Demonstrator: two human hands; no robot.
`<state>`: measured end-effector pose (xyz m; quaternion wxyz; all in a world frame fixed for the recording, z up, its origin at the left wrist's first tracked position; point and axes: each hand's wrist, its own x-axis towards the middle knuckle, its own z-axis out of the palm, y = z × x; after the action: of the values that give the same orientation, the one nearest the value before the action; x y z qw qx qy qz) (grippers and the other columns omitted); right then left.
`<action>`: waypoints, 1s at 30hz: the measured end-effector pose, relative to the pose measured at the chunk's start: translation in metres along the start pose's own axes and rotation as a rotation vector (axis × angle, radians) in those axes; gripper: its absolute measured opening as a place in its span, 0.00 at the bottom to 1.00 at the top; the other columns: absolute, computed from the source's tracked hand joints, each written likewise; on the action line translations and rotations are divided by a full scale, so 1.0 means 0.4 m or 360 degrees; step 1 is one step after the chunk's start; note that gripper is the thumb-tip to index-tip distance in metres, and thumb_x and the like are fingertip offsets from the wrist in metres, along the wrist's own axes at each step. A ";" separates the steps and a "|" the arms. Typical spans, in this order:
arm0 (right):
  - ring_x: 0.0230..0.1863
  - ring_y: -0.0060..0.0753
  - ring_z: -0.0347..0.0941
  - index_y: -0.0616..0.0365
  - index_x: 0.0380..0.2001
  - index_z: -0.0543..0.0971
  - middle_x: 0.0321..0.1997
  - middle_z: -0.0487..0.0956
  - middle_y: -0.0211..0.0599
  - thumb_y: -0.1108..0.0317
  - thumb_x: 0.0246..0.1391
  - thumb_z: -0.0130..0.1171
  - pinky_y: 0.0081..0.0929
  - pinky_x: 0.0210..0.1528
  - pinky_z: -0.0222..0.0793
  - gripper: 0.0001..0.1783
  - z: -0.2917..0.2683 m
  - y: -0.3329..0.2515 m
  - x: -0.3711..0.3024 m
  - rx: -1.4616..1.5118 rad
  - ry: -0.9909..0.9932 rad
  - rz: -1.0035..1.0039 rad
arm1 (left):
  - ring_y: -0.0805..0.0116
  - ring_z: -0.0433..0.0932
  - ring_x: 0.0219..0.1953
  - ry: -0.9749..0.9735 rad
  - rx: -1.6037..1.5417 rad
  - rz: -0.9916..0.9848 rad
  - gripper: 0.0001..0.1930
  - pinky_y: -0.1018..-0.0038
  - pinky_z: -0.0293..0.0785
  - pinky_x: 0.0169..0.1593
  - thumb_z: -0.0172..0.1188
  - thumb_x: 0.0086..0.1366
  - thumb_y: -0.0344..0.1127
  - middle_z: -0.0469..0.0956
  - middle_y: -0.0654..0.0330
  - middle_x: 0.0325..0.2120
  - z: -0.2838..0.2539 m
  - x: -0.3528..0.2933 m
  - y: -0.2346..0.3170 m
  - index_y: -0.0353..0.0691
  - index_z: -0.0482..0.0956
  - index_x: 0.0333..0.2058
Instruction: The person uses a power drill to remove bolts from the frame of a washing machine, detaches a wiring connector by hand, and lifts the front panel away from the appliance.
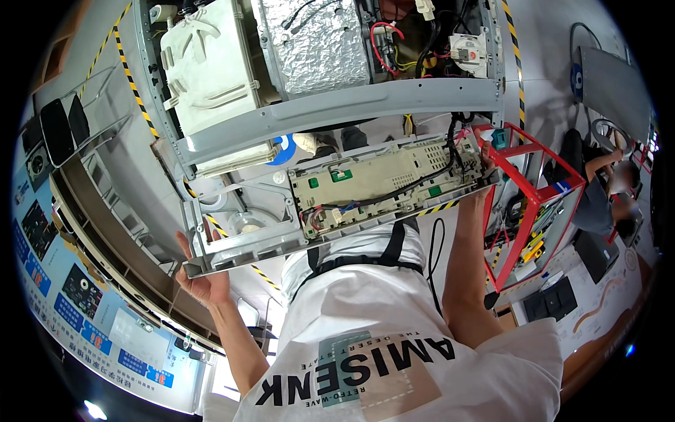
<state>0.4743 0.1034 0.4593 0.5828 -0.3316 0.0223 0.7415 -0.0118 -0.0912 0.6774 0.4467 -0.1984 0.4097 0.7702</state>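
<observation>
A long control panel (pixel 380 179), seen from its back, spans the space before my body. Its back carries a beige circuit-board housing with green patches, dark cables and a bundle of wires at the right end. My left hand (pixel 206 283) holds the left corner from below, some fingers showing behind the frame. At the other end my right hand (pixel 486 169) grips the edge; part of its fingers is hidden. Beyond the panel stands an opened washing machine (pixel 337 98) with a grey front rail. Wires run from the panel's right end up to the machine.
A red metal tool cart (pixel 534 186) with yellow-handled tools stands close on the right. Black-and-yellow tape (pixel 133 84) marks the floor. To the left is a curved counter (pixel 105 235) with posters. Two other people (pixel 619 186) sit at the far right.
</observation>
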 end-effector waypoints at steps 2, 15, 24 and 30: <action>0.61 0.47 0.61 0.54 0.47 0.75 0.64 0.62 0.40 0.70 0.48 0.50 0.45 0.61 0.57 0.20 0.000 0.001 -0.002 -0.0004 0.0007 0.0003 | 0.54 0.47 0.66 -0.0027 0.0016 -0.0028 0.37 0.56 0.39 0.67 0.61 0.45 0.32 0.56 0.48 0.61 0.005 0.001 0.003 0.46 0.63 0.59; 0.61 0.50 0.59 0.58 0.46 0.73 0.62 0.64 0.45 0.62 0.49 0.55 0.49 0.61 0.57 0.21 0.033 -0.012 -0.006 -0.0130 0.0079 0.0073 | 0.52 0.52 0.64 -0.0025 0.0218 -0.0011 0.26 0.55 0.42 0.67 0.55 0.57 0.37 0.57 0.48 0.60 0.016 -0.011 0.035 0.39 0.66 0.55; 0.49 0.41 0.70 0.63 0.34 0.74 0.52 0.72 0.49 0.52 0.62 0.33 0.36 0.51 0.66 0.26 0.184 -0.060 -0.037 -0.0797 0.0252 0.0106 | 0.64 0.66 0.54 0.0212 0.1054 0.0306 0.27 0.67 0.57 0.59 0.41 0.67 0.51 0.66 0.50 0.55 0.181 0.058 0.086 0.34 0.65 0.54; 0.47 0.33 0.71 0.61 0.48 0.69 0.45 0.74 0.36 0.37 0.58 0.35 0.32 0.49 0.65 0.36 0.283 -0.083 0.002 -0.1039 0.0958 -0.0081 | 0.64 0.67 0.54 0.0296 0.1631 0.0345 0.20 0.71 0.62 0.56 0.47 0.67 0.37 0.62 0.58 0.55 0.147 0.225 0.165 0.42 0.63 0.56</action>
<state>0.4509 0.1620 0.5589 0.4331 -0.6999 -0.0525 0.5655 -0.1114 -0.0140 0.6816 0.3660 0.0214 0.7895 0.4921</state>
